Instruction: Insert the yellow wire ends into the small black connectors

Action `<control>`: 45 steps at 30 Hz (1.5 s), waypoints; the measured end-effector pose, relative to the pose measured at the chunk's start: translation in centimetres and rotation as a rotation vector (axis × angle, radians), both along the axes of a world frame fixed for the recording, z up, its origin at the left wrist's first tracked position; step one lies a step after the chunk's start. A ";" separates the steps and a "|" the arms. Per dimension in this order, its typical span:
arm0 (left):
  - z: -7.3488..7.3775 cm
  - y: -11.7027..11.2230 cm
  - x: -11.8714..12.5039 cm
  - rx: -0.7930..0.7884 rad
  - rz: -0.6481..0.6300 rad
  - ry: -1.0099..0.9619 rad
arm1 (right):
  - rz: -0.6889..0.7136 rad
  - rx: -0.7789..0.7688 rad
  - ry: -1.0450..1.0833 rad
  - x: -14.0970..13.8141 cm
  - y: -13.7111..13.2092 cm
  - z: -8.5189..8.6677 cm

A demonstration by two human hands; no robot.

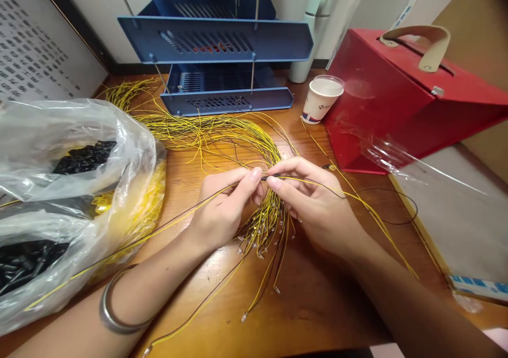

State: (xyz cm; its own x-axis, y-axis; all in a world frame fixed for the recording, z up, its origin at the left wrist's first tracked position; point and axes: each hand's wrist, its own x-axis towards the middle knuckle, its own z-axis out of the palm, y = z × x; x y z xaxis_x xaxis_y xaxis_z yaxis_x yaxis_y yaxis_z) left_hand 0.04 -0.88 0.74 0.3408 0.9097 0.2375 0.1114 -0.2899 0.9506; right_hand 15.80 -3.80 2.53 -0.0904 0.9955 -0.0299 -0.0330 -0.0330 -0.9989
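Observation:
My left hand point(228, 204) and my right hand point(313, 202) meet over the middle of the wooden table. Each pinches a yellow-and-black wire point(186, 208) between thumb and forefinger. A short black piece on the wire shows between the fingertips; what exactly it is I cannot make out. One end of the wire runs left over the plastic bag, and yellow and black strands trail off to the right. Below and behind the hands lies a thick bundle of yellow and black wires point(222, 127), with small clear tips at its near ends.
Clear plastic bags point(130, 130) with black and yellow pieces lie at left. A blue tiered rack point(222, 40) stands at the back, beside a pale flask point(313, 35). At right are a paper cup point(321, 98) and a red box point(397, 98) with a beige handle.

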 end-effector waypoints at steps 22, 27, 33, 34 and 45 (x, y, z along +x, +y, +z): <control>-0.3 -0.3 0.1 -0.066 -0.008 0.003 | -0.161 0.125 -0.158 0.1 0.5 -0.2; -0.1 -0.3 0.1 -0.066 0.015 0.050 | -0.259 0.292 -0.316 -0.2 0.4 -0.5; -0.2 0.0 0.1 -0.083 -0.022 0.033 | -0.334 0.395 -0.472 -0.2 0.2 -0.7; -0.2 0.0 0.1 -0.083 -0.026 0.028 | -0.314 0.419 -0.478 -0.1 0.2 -0.8; 0.0 0.3 0.2 -0.120 0.027 -0.023 | -0.185 0.507 -0.529 0.3 0.2 -0.6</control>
State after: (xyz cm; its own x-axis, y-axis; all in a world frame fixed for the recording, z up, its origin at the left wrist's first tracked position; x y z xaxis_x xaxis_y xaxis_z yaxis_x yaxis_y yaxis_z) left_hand 0.20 -0.62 0.72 0.3118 0.9407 0.1340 0.0958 -0.1714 0.9805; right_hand 16.10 -3.60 1.93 -0.0211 0.8965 0.4424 0.4952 0.3938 -0.7744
